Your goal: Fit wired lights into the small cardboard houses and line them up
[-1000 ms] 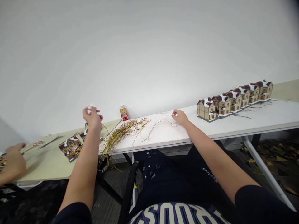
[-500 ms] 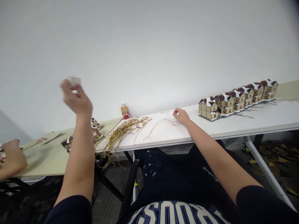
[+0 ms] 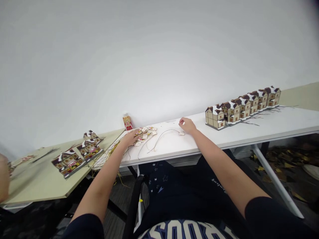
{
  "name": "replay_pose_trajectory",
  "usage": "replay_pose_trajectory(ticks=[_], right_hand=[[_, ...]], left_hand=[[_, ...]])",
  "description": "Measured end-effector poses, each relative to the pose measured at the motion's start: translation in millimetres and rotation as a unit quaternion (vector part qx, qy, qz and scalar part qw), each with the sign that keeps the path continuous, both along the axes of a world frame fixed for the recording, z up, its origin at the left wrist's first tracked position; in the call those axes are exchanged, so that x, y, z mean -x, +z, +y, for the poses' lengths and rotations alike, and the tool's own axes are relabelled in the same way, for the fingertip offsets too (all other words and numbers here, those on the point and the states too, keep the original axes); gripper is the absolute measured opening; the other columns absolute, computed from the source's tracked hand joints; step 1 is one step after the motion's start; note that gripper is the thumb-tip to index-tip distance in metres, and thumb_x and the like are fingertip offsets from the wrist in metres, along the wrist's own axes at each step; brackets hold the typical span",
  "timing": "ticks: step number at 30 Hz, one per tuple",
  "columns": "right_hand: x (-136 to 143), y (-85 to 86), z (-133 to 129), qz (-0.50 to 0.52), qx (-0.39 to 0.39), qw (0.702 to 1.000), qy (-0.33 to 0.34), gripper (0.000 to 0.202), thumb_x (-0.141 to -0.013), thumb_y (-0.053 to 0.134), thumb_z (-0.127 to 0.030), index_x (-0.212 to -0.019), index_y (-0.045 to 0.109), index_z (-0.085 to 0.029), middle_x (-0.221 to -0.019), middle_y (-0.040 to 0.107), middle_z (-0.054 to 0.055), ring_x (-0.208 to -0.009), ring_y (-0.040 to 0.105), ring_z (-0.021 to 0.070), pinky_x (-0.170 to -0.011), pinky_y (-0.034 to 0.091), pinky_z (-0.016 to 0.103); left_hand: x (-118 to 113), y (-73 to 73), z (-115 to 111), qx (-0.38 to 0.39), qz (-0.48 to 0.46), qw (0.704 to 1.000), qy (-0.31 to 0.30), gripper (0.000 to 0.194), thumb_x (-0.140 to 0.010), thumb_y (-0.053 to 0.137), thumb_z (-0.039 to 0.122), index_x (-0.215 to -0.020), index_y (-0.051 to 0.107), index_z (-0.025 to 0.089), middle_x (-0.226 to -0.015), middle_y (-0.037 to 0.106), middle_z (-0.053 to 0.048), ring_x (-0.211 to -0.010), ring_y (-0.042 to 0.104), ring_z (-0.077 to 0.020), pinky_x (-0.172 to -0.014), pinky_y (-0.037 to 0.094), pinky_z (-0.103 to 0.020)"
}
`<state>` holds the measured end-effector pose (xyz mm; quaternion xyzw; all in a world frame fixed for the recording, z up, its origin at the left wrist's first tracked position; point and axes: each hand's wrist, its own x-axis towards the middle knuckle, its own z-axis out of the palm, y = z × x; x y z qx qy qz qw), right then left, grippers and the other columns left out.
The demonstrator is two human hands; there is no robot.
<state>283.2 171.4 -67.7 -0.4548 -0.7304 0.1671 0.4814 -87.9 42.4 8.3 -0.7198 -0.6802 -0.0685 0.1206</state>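
Note:
My left hand [image 3: 130, 137] lies on a pile of wired white pieces [image 3: 144, 134], its fingers apart among them; the wires trail off toward the table's front left. My right hand [image 3: 188, 125] rests on the white table [image 3: 171, 147] with its fingers curled; whatever they may pinch is too small to make out. Just below it lies one white piece [image 3: 181, 133] with a thin wire curving left from it.
Several snow-roofed model houses [image 3: 234, 111] stand in a row at the right. On the cream table [image 3: 40, 179] are more houses [image 3: 72, 161]. A red and gold carton [image 3: 127, 121] stands by the wall. Another person's arm [image 3: 3, 177] shows at the left edge.
My left hand has come down from the air onto the pile, and the white object it held is no longer seen in it. The view has shifted slightly. My right hand stays near the single piece.

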Motion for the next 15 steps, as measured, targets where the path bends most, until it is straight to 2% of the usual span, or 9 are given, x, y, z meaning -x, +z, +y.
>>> replay_pose_trajectory(ticks=[4,7,9,12,15], right_hand=[[-1,1.2,0,-0.005,0.000,1.000,-0.006,0.007,-0.076,0.058,-0.023,-0.082,0.061,-0.021,-0.088,0.066,0.000,-0.078,0.057,0.0155,-0.069,0.040,0.026],[-1,3.7,-4,-0.013,-0.006,1.000,-0.011,0.007,-0.076,0.057,-0.023,-0.082,0.061,-0.021,-0.086,0.066,0.000,-0.078,0.057,0.0155,-0.070,0.041,0.026],[-2,5.6,-7,-0.019,-0.012,1.000,-0.019,0.007,-0.076,0.057,-0.023,-0.082,0.061,-0.021,-0.085,0.065,0.000,-0.078,0.057,0.0161,-0.070,0.041,0.027],[-4,9.6,-11,-0.024,-0.025,0.998,-0.051,0.015,-0.078,0.054,-0.023,-0.091,0.061,-0.021,-0.093,0.064,0.004,-0.086,0.056,0.0189,-0.074,0.042,0.029],[-9,19.2,-16,-0.008,-0.100,0.982,-0.159,0.028,-0.083,0.045,-0.024,-0.107,0.058,-0.018,-0.111,0.058,0.011,-0.103,0.050,0.0242,-0.087,0.038,0.036]], left_hand=[[-4,22.8,8,-0.035,-0.008,0.999,-0.017,0.045,-0.090,0.045,0.039,-0.126,0.050,0.013,-0.123,0.060,-0.011,-0.111,0.055,-0.0252,-0.099,0.040,-0.036],[-35,33.9,19,-0.053,-0.031,0.997,-0.042,0.045,-0.088,0.046,0.042,-0.123,0.053,0.015,-0.111,0.064,-0.007,-0.091,0.061,-0.0197,-0.089,0.045,-0.031],[-69,33.7,27,-0.033,-0.047,0.996,-0.073,0.044,-0.087,0.047,0.047,-0.121,0.055,0.020,-0.103,0.066,-0.004,-0.080,0.062,-0.0155,-0.082,0.048,-0.027],[-125,23.8,35,0.060,-0.027,0.993,-0.096,0.049,-0.087,0.044,0.051,-0.126,0.052,0.023,-0.098,0.068,-0.003,-0.088,0.064,-0.0170,-0.081,0.048,-0.026],[-167,10.2,42,0.085,-0.006,0.993,-0.082,0.055,-0.082,0.053,0.051,-0.129,0.051,0.023,-0.111,0.066,-0.009,-0.103,0.062,-0.0241,-0.086,0.048,-0.033]])
